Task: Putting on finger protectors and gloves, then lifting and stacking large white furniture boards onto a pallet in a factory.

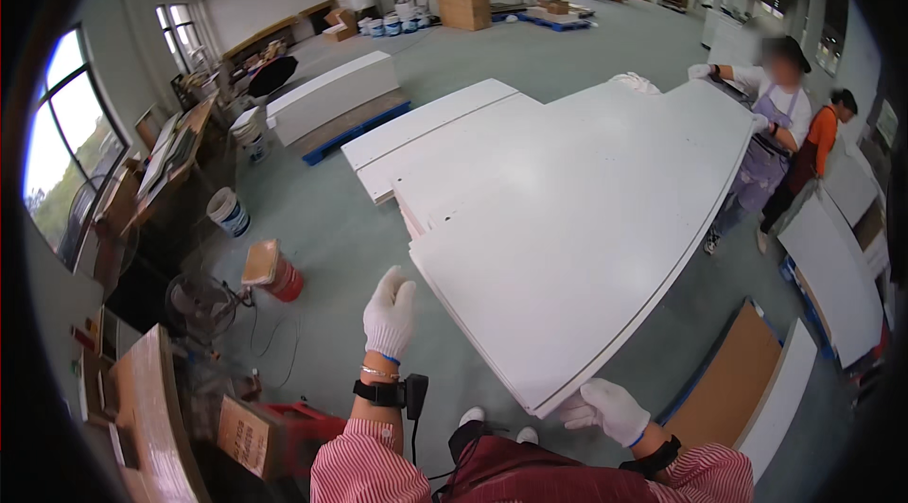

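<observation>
A large white panel (586,191) with a curved right edge lies before me on top of other white boards. My right hand (610,411), in a white knit glove, grips the panel's near corner, its fingers partly hidden at the edge. Just off the panel's left edge is my gloved left hand (390,316), raised, holding nothing, fingers loosely extended. At the far right end a co-worker (771,125) in an apron has both gloved hands on the same panel. Beneath its left part, a grooved white board (430,130) sticks out.
Left of me stand a red bucket (287,278), a white bucket (227,212) and a floor fan (200,304). White boards (331,92) rest on a blue pallet farther back. To my right lies a brown board (724,371); a second person (821,139) in orange stands beyond.
</observation>
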